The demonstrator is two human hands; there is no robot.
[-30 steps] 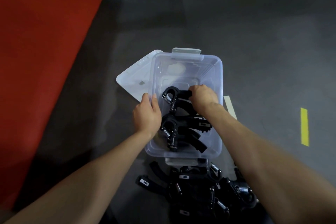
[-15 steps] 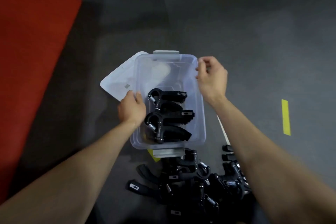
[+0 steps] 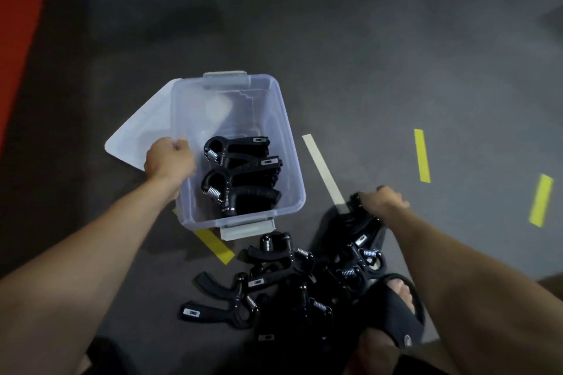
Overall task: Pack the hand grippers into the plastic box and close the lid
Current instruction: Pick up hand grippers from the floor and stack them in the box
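Since a moment ago the right hand (image 3: 382,201) has dropped from the box rim to the floor pile (image 3: 292,283), closing on a gripper (image 3: 359,222) at its far edge. Left hand (image 3: 169,160) grips the box (image 3: 292,161) wall, likely steadying it. Two grippers (image 3: 240,173) lie inside; the lid (image 3: 137,134) lies behind-left.

Dim here, I'm getting soft overhead light and a pale sheen on the plastic box (image 3: 286,143). Grippers below the box (image 3: 274,280) merge into black shadow; edges bend, forearms slightly blurred.
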